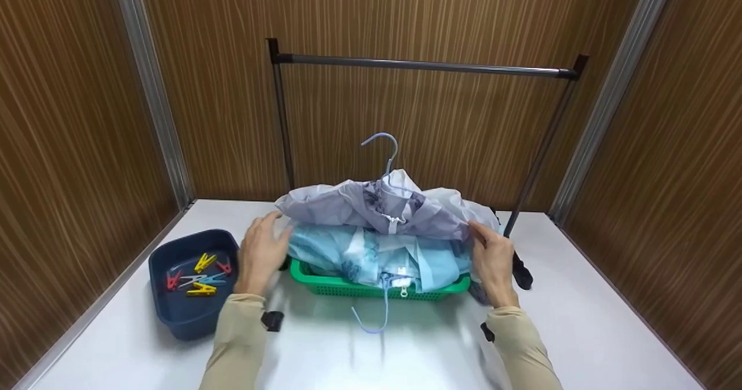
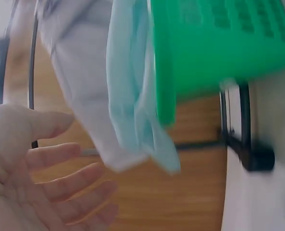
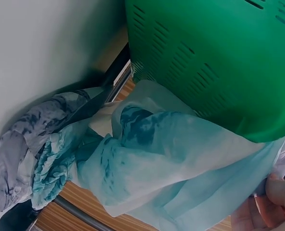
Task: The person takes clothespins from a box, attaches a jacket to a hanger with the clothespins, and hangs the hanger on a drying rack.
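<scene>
A lavender jacket (image 1: pixel 342 204) with a front zip lies on a pale blue hanger (image 1: pixel 396 146), hook pointing up. Beneath it a light blue jacket (image 1: pixel 324 248) is heaped over the green basket (image 1: pixel 371 289); a second hanger's hook (image 1: pixel 385 314) droops over the front rim. My right hand (image 1: pixel 494 262) pinches the lavender jacket at its right shoulder between thumb and fingers. Beside the left shoulder is my left hand (image 1: pixel 261 257); in the left wrist view its fingers (image 2: pixel 60 183) are spread, apart from the cloth. Sleeve fabric (image 3: pixel 147 149) spills down the basket's right side.
A dark blue tub (image 1: pixel 191 314) with several coloured clothespins (image 1: pixel 201 289) stands at the left. Behind the basket rises a rack with a dark horizontal bar (image 1: pixel 423 64); its right foot (image 1: pixel 522 274) shows near my right hand. Wood-patterned panels (image 1: pixel 324 117) enclose the white table (image 1: pixel 324 355).
</scene>
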A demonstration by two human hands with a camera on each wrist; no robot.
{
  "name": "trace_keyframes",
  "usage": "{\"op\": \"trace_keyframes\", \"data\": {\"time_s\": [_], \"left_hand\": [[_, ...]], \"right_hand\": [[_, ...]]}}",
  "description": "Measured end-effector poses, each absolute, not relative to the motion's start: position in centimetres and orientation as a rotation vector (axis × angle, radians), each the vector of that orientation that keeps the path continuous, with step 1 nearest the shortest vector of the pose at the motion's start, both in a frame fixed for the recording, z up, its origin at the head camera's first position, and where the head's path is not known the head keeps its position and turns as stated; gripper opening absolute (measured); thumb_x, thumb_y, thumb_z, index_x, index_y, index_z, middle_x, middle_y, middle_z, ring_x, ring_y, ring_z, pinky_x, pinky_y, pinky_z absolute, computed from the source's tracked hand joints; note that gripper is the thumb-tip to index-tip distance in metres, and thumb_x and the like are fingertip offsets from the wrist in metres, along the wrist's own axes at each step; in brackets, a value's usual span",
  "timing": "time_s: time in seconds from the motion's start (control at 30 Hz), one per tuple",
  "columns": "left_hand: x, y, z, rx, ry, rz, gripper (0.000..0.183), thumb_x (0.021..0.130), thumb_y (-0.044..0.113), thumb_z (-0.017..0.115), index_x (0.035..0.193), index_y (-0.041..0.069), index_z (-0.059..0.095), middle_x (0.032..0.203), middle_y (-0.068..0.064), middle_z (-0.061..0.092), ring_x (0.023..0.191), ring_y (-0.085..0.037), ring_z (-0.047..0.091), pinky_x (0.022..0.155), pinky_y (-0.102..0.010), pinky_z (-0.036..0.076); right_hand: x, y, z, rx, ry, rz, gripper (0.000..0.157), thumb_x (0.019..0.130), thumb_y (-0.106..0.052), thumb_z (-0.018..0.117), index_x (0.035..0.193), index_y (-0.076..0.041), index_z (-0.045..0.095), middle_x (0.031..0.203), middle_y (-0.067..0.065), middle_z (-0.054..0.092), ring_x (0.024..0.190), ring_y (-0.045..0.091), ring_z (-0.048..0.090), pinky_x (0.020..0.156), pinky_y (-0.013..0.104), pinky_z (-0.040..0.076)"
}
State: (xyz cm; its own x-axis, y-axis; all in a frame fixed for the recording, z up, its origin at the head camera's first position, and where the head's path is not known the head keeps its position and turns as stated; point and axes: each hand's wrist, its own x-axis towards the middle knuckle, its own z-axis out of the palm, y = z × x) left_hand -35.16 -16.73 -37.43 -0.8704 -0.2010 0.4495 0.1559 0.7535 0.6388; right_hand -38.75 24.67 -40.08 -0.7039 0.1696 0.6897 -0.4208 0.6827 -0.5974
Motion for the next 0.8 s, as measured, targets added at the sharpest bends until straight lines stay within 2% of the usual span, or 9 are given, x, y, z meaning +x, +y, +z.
{"op": "trace_keyframes", "data": {"time_s": [0.1, 0.3, 0.47, 0.57, 0.7, 0.8], "left_hand": [[-34.8, -18.9, -37.5, 0.125, -2.606, -0.927, 0.04, 0.098, 0.028, 0.057, 0.133, 0.007, 0.056, 0.129, -0.022, 0.059, 0.117, -0.042, 0.057, 0.091, -0.058, 0.046], [-34.4, -22.3, -37.3, 0.206, -2.933, -0.83, 0.04, 0.098, 0.022, 0.057, 0.129, -0.003, 0.055, 0.126, -0.028, 0.058, 0.109, -0.043, 0.059, 0.09, -0.058, 0.047], [-33.8, -25.1, -37.5, 0.243, -3.003, -0.775, 0.039, 0.097, 0.021, 0.059, 0.124, -0.007, 0.057, 0.117, -0.028, 0.062, 0.104, -0.045, 0.059, 0.09, -0.064, 0.044], [-33.5, -26.5, -38.0, 0.282, -3.027, -0.774, 0.045, 0.096, 0.021, 0.061, 0.129, -0.009, 0.053, 0.121, -0.031, 0.06, 0.103, -0.045, 0.058, 0.093, -0.067, 0.041], [-33.4, -27.7, -39.1, 0.349, -3.079, -0.793, 0.05, 0.097, 0.021, 0.061, 0.132, -0.012, 0.048, 0.124, -0.034, 0.056, 0.099, -0.043, 0.055, 0.095, -0.066, 0.04], [-33.4, -28.5, -40.0, 0.381, -3.102, -0.768, 0.047, 0.096, 0.017, 0.06, 0.129, -0.015, 0.047, 0.119, -0.035, 0.055, 0.095, -0.041, 0.053, 0.092, -0.063, 0.043]], "right_hand": [[-38.8, 24.6, -40.2, 0.198, -2.14, 1.009, 0.026, 0.091, 0.008, 0.06, 0.113, 0.002, 0.071, 0.112, 0.021, 0.07, 0.108, 0.037, 0.066, 0.091, 0.048, 0.054], [-38.7, 24.7, -40.4, 0.186, -2.139, 1.01, 0.025, 0.092, 0.006, 0.06, 0.114, 0.001, 0.071, 0.113, 0.022, 0.07, 0.109, 0.038, 0.066, 0.092, 0.048, 0.053], [-38.7, 24.9, -40.3, 0.181, -2.131, 0.992, 0.024, 0.092, 0.005, 0.06, 0.113, 0.001, 0.071, 0.112, 0.021, 0.07, 0.109, 0.038, 0.066, 0.092, 0.049, 0.053], [-38.8, 24.9, -40.3, 0.181, -2.135, 0.98, 0.023, 0.093, 0.004, 0.06, 0.113, 0.001, 0.071, 0.112, 0.021, 0.071, 0.108, 0.038, 0.066, 0.091, 0.049, 0.053], [-38.8, 24.9, -40.2, 0.17, -2.131, 0.978, 0.022, 0.093, 0.001, 0.061, 0.113, 0.0, 0.072, 0.112, 0.02, 0.071, 0.108, 0.038, 0.066, 0.091, 0.049, 0.053], [-38.8, 24.7, -40.2, 0.168, -2.135, 0.982, 0.022, 0.094, 0.0, 0.061, 0.113, 0.0, 0.072, 0.113, 0.02, 0.07, 0.109, 0.038, 0.066, 0.092, 0.049, 0.053]]}}
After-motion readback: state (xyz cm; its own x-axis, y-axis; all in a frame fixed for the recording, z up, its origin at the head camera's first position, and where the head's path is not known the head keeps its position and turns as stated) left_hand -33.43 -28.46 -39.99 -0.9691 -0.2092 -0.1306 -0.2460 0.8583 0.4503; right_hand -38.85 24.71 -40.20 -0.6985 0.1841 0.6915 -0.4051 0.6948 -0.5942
